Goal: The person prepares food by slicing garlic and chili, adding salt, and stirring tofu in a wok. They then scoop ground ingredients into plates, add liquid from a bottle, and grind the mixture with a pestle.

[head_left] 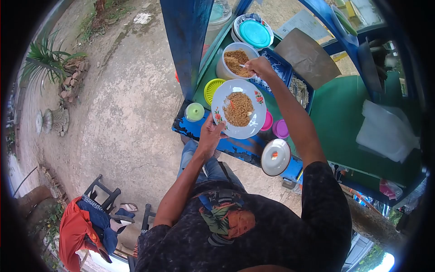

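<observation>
My left hand (212, 136) grips the near-left rim of a white plate (250, 128) with red flower prints. A heap of brown, crumbly food (238, 109) lies in the middle of that plate, with a small orange-red bit on it. Beyond the plate, my right hand (261, 68) is closed on the handle of a spoon (244, 65). The spoon reaches into a white tub (221, 71) holding similar brown crumbly food (236, 59); its bowl is hard to make out.
A lime-green ribbed bowl (211, 89), a green-topped jar (195, 112), pink (267, 121) and purple (281, 129) containers and a small white dish (275, 157) surround the plate. Behind are a turquoise lid (254, 34) and a blue tray (286, 68). A blue post (183, 45) rises at left.
</observation>
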Available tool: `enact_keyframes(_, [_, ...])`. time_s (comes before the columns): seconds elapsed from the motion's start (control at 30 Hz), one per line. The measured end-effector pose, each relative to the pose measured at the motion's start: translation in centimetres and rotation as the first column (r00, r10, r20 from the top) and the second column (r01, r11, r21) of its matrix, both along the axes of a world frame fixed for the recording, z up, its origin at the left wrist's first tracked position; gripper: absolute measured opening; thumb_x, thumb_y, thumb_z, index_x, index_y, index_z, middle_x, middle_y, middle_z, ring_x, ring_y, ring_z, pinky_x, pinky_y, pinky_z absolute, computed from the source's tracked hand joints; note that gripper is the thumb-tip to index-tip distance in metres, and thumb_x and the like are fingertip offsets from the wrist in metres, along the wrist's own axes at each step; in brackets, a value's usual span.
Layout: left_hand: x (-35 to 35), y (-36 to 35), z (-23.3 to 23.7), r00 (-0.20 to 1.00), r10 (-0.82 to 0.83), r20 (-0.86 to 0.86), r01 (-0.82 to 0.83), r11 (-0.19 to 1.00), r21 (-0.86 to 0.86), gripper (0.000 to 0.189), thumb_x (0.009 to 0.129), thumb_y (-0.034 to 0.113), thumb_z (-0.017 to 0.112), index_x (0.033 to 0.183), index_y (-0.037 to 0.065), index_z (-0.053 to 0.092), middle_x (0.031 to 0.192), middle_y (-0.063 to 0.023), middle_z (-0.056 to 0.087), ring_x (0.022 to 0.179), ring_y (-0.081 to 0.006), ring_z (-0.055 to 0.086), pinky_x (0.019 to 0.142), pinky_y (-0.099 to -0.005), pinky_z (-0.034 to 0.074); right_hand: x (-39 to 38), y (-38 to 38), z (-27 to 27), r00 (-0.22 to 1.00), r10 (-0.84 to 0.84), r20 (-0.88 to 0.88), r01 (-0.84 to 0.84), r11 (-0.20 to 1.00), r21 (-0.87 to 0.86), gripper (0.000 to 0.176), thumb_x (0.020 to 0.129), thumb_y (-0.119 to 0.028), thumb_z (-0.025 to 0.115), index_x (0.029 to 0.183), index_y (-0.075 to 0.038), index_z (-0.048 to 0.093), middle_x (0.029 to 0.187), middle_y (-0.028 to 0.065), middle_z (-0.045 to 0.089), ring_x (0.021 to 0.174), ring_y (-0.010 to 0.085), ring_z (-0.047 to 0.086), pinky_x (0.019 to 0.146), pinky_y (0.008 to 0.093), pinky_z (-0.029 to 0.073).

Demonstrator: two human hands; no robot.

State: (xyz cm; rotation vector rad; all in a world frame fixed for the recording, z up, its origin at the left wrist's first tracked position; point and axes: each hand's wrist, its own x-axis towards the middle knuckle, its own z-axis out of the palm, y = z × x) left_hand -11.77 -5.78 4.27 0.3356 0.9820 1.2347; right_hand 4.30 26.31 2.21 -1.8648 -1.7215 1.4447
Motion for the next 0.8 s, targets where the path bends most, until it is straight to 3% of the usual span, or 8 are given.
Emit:
enact_keyframes(0.47, [0.6, 2.2, 0.1, 0.999, 0.05, -0.003, -0.05, 0.999, 0.013, 0.045, 0.101, 0.01, 0.059, 0.144, 0.011, 0.047, 0.125, -0.0057, 0.067, 0.102, -0.0156, 0.071, 0.079, -0.0342, 0.063, 3.3, -0.3, 3.9, 0.998, 0.059, -0.02, -0.056, 0.989, 0.136, 0.018, 0.085, -0.015, 0.075, 0.098, -0.004, 0.081, 0.06, 0.0047, 0.066, 0.044, 0.0095, 0.049, 0.044, 0.0299, 0.037])
enact_keyframes(0.63, [1.1, 3.2, -0.2, 0.997, 0.074, 0.009, -0.074, 0.997, 0.005, 0.043, 0.102, 0.011, 0.059, 0.144, 0.012, 0.048, 0.125, -0.0053, 0.068, 0.103, -0.0186, 0.071, 0.081, -0.0389, 0.062, 4.6, -1.6, 7.5, 0.996, 0.076, 0.039, -0.081, 0.98, 0.179, 0.018, 0.086, -0.016, 0.074, 0.099, -0.005, 0.081, 0.06, 0.0044, 0.066, 0.045, 0.0094, 0.05, 0.045, 0.0299, 0.037])
enact_keyframes(0.73, [1.4, 3.8, 0.1, 0.995, 0.082, 0.047, -0.083, 0.996, 0.024, 0.048, 0.1, 0.011, 0.061, 0.145, 0.01, 0.045, 0.125, -0.008, 0.067, 0.101, -0.018, 0.071, 0.08, -0.0349, 0.063, 5.9, -4.4, 9.1, 0.998, 0.067, -0.001, -0.066, 0.979, 0.194, 0.018, 0.086, -0.014, 0.073, 0.1, -0.004, 0.081, 0.061, 0.0053, 0.066, 0.046, 0.0089, 0.051, 0.046, 0.0318, 0.04])
enact_keyframes(0.8, [1.4, 4.0, 0.2, 0.997, 0.078, 0.03, -0.078, 0.997, 0.024, 0.048, 0.1, 0.011, 0.061, 0.145, 0.01, 0.046, 0.125, -0.0081, 0.067, 0.1, -0.0179, 0.071, 0.08, -0.0347, 0.063, 6.1, -7.6, 9.4, 1.0, 0.026, 0.004, -0.027, 0.961, 0.275, 0.016, 0.088, -0.013, 0.072, 0.098, -0.003, 0.08, 0.067, 0.0069, 0.067, 0.053, 0.0155, 0.061, 0.05, 0.0342, 0.046])
